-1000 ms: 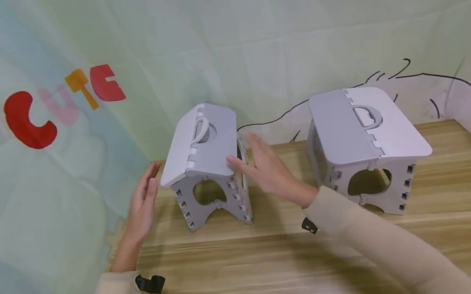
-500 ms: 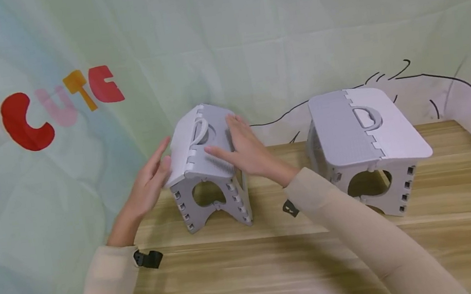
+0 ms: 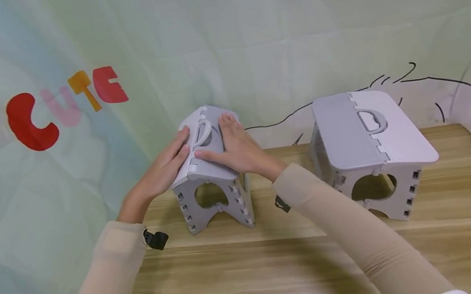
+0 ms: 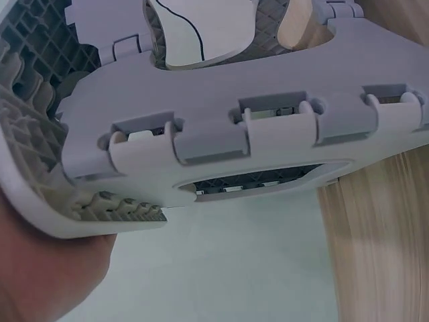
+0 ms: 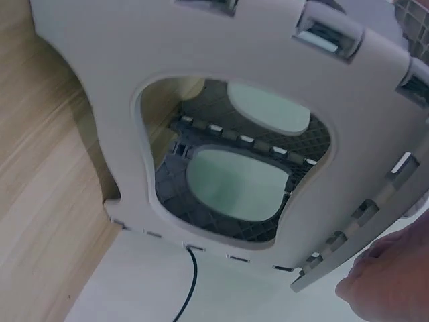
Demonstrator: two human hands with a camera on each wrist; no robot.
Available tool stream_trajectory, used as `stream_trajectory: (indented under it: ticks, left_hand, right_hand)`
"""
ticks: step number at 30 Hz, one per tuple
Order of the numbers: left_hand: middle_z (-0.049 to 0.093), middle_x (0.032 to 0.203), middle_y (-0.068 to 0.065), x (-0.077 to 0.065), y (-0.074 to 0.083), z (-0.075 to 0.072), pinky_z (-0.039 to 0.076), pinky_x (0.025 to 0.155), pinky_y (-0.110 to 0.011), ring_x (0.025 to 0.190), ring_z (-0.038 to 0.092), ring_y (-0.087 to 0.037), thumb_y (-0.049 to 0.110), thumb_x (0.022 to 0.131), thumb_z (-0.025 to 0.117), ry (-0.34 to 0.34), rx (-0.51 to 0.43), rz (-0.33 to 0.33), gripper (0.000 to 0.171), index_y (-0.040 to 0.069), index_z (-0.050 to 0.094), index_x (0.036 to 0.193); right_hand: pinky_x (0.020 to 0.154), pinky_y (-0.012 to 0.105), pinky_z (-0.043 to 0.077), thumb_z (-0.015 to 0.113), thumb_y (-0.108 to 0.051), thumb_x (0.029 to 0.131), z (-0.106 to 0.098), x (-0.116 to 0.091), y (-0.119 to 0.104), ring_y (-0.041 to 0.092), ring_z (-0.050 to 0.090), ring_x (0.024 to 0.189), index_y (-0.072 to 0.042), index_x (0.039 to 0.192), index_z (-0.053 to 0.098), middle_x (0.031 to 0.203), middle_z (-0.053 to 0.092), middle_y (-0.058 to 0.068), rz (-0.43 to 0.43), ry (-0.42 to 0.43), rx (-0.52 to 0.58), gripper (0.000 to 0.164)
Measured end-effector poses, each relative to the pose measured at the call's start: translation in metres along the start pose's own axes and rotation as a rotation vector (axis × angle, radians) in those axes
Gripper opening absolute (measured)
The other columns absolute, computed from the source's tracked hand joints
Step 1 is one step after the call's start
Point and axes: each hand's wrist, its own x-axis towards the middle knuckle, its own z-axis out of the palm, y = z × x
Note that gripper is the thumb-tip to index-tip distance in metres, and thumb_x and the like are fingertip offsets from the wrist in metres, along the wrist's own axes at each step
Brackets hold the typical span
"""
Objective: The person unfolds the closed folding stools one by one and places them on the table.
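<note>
A folding step stool, white and grey, stands on the table at left with its two-part top raised to a ridge along the hinge. Its carrying handle sticks up at that ridge. On the sloping white half lies my left hand, fingers straight. My right hand rests on the grey half with its thumb stretched toward the hinge. In the left wrist view, part of my left hand shows at the panel's edge, beside hinged legs. The right wrist view catches my right hand by the tilted panel.
A second folding stool stands to the right with its top lying flat. Both stools are on a wood-grain table. A pale printed cloth hangs behind and along the left, with coloured letters on it.
Both hands have moved inward onto the left stool's top, the left from beside it, the right from its right edge. The stool's top is still peaked; the right stool has stayed put.
</note>
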Motion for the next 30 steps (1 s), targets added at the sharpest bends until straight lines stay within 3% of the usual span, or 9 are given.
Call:
stream_trajectory:
  ticks: [9,30]
  left_hand:
    - [0.001,0.167,-0.005,0.0066,-0.0001,0.0013,0.002,0.122,-0.053,0.152,-0.004,-0.023,0.028,0.111,0.029,-0.064,-0.003,0.010,0.057,0.011,0.008,0.160]
    - [0.000,0.167,-0.009,0.0055,-0.0020,0.0011,0.003,0.120,-0.058,0.152,-0.003,-0.026,0.030,0.110,0.027,-0.086,0.050,0.004,0.059,0.007,0.005,0.160]
  right_hand:
    - [0.122,0.033,0.001,0.046,-0.076,0.089,0.0039,0.0042,0.0069,0.024,-0.003,0.151,0.003,0.158,0.004,0.165,-0.001,0.018,-0.012,-0.025,-0.022,0.112]
    - [0.122,0.031,0.001,0.036,-0.076,0.093,-0.0020,0.0049,0.0046,0.024,0.001,0.152,0.002,0.158,0.006,0.166,0.003,0.016,-0.009,-0.110,-0.199,0.106]
